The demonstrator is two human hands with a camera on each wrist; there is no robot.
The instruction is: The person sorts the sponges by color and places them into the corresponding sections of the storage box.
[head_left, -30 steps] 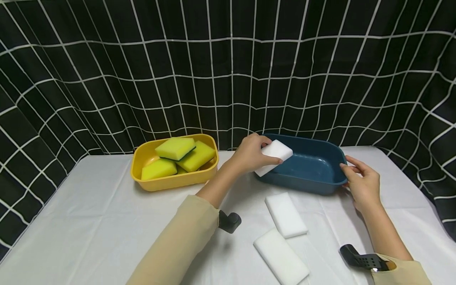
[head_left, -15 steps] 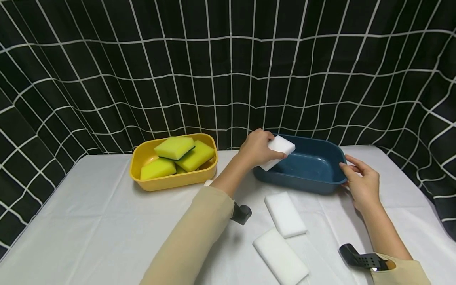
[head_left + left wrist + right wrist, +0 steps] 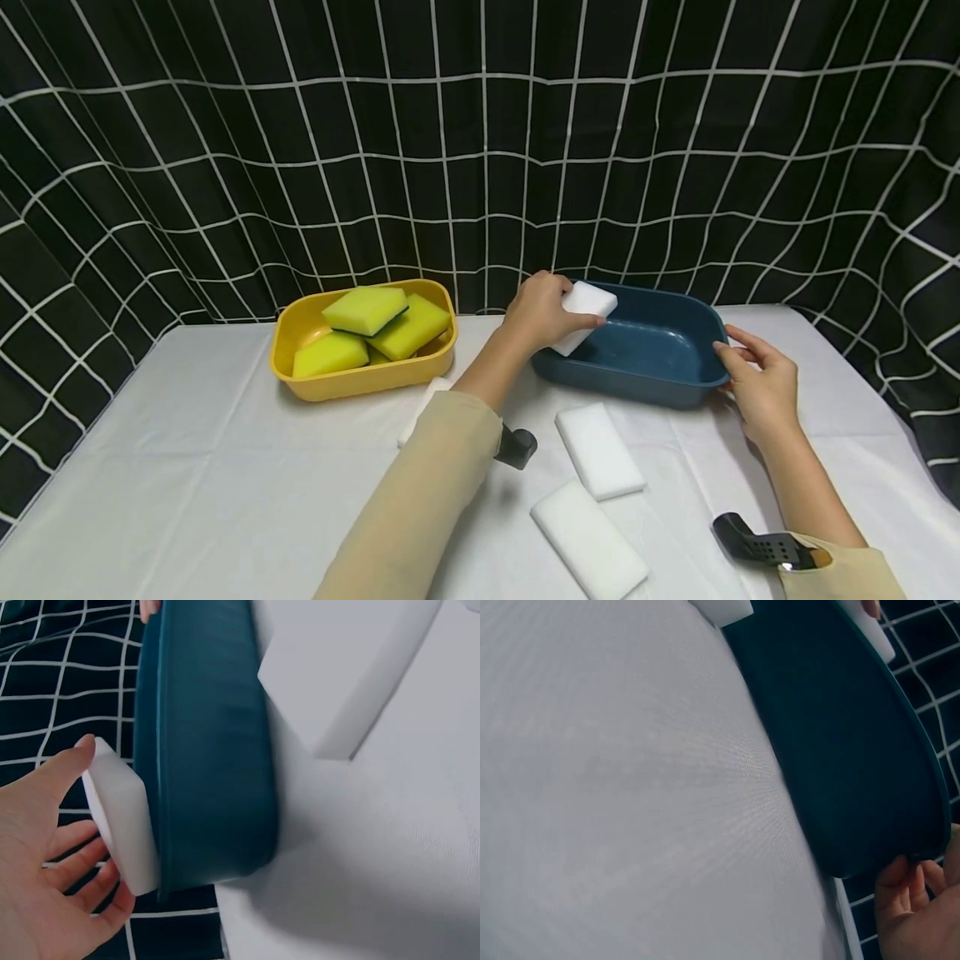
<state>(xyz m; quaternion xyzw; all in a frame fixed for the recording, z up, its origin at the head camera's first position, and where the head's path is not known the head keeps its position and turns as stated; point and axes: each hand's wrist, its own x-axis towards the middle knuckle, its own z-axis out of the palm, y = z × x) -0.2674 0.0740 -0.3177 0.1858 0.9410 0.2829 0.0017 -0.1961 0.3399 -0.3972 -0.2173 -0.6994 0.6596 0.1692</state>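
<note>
In the head view my left hand (image 3: 542, 315) pinches a white foam sponge (image 3: 591, 300) between thumb and fingers, over the left end of a dark blue plastic tub (image 3: 652, 343). The left wrist view has this white sponge (image 3: 124, 814) tilted beside the tub's rim, thumb on one edge and fingertips on the other. My right hand (image 3: 765, 387) holds the tub's right rim, thumb on top and fingers around the outside. From the right wrist, fingertips (image 3: 894, 874) show at the tub's corner. The tub's visible floor is bare; its left end is hidden by hand and sponge.
Two white sponges, an upper one (image 3: 600, 452) and a lower one (image 3: 590, 540), lie on the white cloth before the tub. Another white piece (image 3: 426, 407) is partly hidden by the left sleeve. A yellow tub (image 3: 367, 383) holds several yellow sponges (image 3: 365, 310). A black grid curtain (image 3: 480, 167) hangs behind.
My left hand has moved slightly up and to the right with the white sponge, and the forearm has swung right, uncovering another white piece. The right hand stays on the rim.
</note>
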